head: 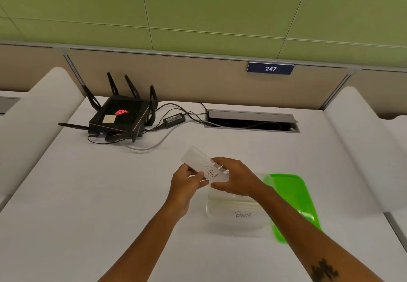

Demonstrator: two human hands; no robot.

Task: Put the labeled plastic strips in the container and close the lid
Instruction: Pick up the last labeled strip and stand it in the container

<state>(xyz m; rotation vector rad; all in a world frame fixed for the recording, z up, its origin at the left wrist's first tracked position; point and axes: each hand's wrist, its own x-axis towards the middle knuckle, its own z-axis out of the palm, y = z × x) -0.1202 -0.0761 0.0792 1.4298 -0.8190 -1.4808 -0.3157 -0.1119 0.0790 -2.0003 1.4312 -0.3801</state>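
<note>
A clear plastic strip (199, 160) marked "TIGER" is held above the table by both hands. My left hand (187, 182) pinches its near edge, and my right hand (235, 177) grips its right end. Below my right hand sits a clear container (236, 222) without its lid; a strip marked "BEAR" (242, 214) lies inside it on top of other pale strips. The green lid (295, 202) lies on the table, touching the container's right side.
A black router (119, 116) with several antennas stands at the back left, with a power brick (175, 119) and cables beside it. An open cable hatch (251, 121) is set in the table at the back. White dividers flank the desk.
</note>
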